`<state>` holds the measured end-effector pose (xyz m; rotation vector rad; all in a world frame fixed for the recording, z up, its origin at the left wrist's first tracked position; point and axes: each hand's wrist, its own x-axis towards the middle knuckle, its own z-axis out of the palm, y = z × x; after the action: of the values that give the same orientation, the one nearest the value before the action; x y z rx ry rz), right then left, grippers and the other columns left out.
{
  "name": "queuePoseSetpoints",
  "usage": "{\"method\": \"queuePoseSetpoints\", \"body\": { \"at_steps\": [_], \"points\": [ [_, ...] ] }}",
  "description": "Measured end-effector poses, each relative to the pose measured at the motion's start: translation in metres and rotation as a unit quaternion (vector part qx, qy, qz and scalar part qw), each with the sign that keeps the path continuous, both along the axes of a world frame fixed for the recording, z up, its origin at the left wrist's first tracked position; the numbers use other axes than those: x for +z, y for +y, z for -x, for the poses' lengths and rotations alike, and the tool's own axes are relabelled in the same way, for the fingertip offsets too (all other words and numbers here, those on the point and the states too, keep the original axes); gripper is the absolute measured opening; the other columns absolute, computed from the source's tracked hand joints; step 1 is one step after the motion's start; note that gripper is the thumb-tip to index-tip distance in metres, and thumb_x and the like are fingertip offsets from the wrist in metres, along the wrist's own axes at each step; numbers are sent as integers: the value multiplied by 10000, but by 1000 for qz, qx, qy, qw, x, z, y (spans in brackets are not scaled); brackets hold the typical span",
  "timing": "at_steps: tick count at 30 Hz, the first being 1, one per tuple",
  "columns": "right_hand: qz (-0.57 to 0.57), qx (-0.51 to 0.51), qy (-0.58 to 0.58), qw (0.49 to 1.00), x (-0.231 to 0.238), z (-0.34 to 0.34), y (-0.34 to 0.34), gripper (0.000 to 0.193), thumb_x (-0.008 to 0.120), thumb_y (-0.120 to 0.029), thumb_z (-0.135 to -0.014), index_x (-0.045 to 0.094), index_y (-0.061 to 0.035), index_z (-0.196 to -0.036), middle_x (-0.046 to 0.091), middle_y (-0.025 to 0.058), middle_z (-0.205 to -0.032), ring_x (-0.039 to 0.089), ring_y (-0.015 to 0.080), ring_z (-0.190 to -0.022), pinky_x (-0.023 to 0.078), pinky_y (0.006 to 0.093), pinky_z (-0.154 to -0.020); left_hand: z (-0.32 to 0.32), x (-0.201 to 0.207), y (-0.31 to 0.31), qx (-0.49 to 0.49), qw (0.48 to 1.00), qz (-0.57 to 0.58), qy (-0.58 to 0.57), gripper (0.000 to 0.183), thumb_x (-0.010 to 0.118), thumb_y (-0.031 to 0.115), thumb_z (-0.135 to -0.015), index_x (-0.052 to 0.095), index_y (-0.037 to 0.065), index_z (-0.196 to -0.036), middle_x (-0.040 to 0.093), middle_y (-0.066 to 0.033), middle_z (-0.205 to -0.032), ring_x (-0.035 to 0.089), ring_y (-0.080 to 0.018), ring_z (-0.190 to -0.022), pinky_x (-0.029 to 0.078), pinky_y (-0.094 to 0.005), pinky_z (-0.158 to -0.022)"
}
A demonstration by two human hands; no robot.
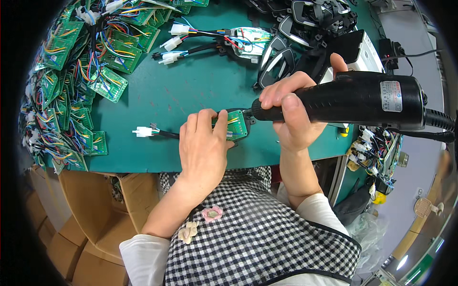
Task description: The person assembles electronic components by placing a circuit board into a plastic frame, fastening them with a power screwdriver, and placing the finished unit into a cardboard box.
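A small green circuit board (237, 125) with yellow wires sits in a dark housing near the table's front edge. My left hand (202, 148) grips it from the left, fingers over its top and thumb at the near side. From under that hand a black cable runs out to a white plug (143, 132). My right hand (298, 119) is wrapped round a black electric screwdriver (358, 97), held nearly level. The screwdriver's tip points left and meets the right edge of the board and housing; whether it sits on a screw is too small to tell.
Wired green circuit boards (114, 55) lie heaped along the left of the green table (157, 95). At the back is another wired board (253, 40). Black plastic housings (310, 24) are piled back right, beside a white box (365, 52). Cardboard boxes (90, 205) stand below left.
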<state>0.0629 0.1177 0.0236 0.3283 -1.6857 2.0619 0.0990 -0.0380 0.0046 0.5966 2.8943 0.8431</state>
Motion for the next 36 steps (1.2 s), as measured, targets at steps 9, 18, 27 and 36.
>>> {"method": "queuePoseSetpoints", "body": {
  "at_steps": [9, 18, 27, 36],
  "points": [
    [-5, 137, -37, 990, -13, 12, 6, 764, 632, -41, -747, 154, -54, -1343, 540, 105, -660, 552, 199, -561, 493, 340, -588, 1, -2, -2, -11, 1000, -1, -1, 558, 748, 84, -598, 578, 9, -1124, 508, -88, -1013, 476, -270, -913, 394, -374, -750],
    [-33, 40, -28, 998, 10, -10, 9, 714, 597, -17, -723, 187, 44, -1305, 553, 124, -649, 560, 218, -552, 486, 323, -540, 6, -5, -1, -36, 999, -13, 18, 552, 752, 81, -591, 577, 35, -1113, 508, -79, -1009, 478, -272, -905, 395, -376, -752],
    [-42, -261, 122, 956, 49, -22, 113, 703, 550, 40, -765, 181, -20, -1360, 556, 70, -638, 558, 160, -507, 486, 279, -551, 4, 2, 7, -74, 996, -26, 43, 669, 783, 98, -581, 515, 31, -1190, 536, -95, -1090, 500, -260, -1014, 381, -377, -871],
    [55, -144, 85, 984, 33, -53, 58, 802, 587, 0, -758, 71, 3, -1372, 562, 110, -640, 559, 176, -501, 498, 301, -543, 1, -13, 2, -51, 995, -62, 51, 493, 732, 31, -619, 581, 19, -1089, 543, -91, -1073, 506, -269, -988, 376, -377, -870]
  ]
}}
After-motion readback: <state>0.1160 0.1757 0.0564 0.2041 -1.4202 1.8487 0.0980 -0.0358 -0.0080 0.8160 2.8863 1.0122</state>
